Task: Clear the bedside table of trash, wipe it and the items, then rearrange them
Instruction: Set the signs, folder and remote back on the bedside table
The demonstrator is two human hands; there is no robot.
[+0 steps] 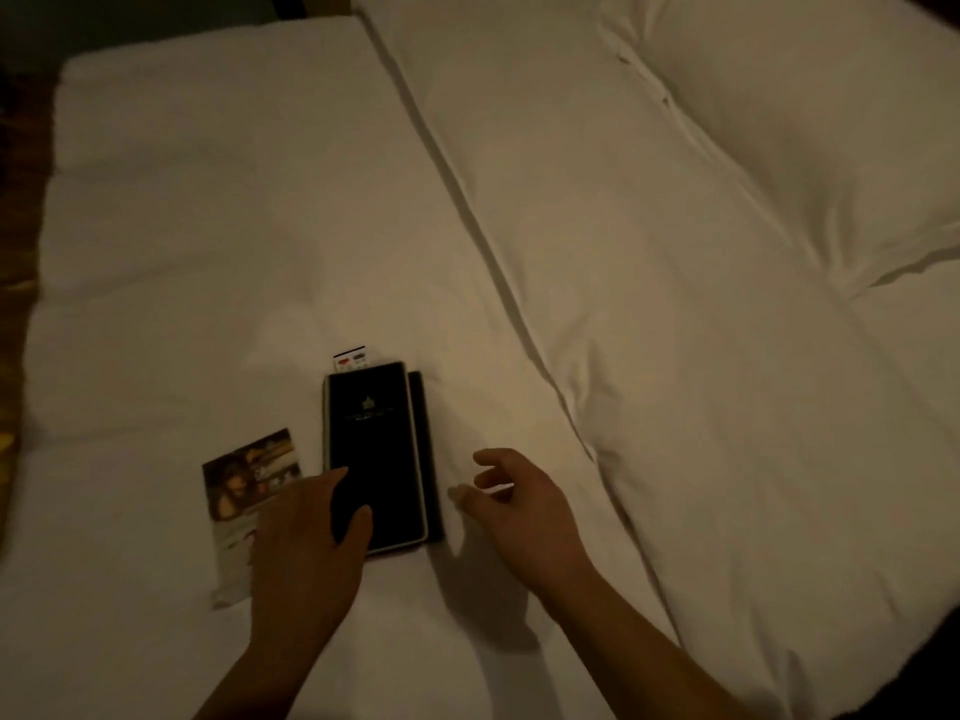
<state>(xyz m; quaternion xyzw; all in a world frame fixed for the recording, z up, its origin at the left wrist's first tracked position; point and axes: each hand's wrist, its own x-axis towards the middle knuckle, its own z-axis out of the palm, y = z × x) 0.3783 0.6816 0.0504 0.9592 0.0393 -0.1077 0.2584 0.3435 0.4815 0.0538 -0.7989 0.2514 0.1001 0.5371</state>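
A black folder (371,439) with a small emblem lies on the white bed sheet (208,241), stacked on a second dark folder (422,407) that shows along its right side. A small card (350,360) pokes out from its far end. A printed picture leaflet (244,475) lies just left of the folder. My left hand (306,537) rests on the folder's near left corner and partly covers the leaflet, thumb on the cover. My right hand (514,504) hovers just right of the folder, fingers loosely curled, holding nothing.
A white duvet (623,252) with a folded edge runs diagonally to the right of the folders. A pillow (810,122) lies at the far right. The bed's left edge meets a dark patterned floor (10,283). The room is dim.
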